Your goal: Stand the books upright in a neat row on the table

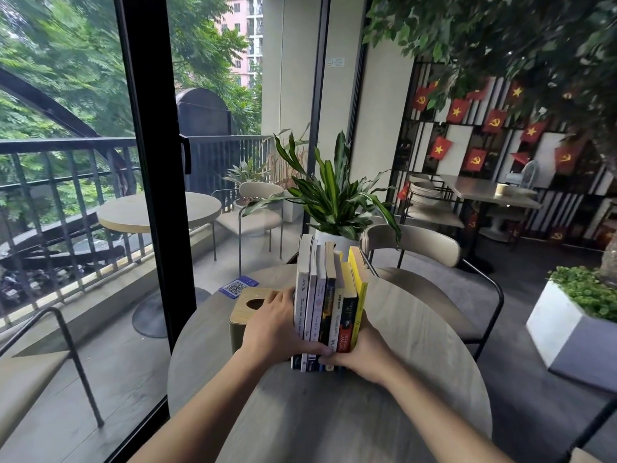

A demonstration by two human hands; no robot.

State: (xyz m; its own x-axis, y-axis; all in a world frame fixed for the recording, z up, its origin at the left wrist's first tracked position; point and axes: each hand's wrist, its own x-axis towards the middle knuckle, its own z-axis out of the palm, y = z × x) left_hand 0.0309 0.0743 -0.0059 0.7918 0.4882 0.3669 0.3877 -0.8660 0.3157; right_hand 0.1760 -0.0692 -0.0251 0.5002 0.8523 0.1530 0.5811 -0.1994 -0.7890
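Books (329,305) stand upright in a tight row near the middle of the round worktop (417,332), spines toward the camera, approx seven of them. Left hand (272,332) presses flat on the white book at the left end; right hand (362,354) cups the yellow one at the right end, so both are squeezing the row w/ open palms, not clenched. Risks: nothing props the ends, so letting go unevenly could tip the row sideways, esp. to the right where there is bare worktop. Wooden tissue box (247,312) sits just beside the left end and may catch a fall there. Bottoms look uneven, so the row isn't neat yet.
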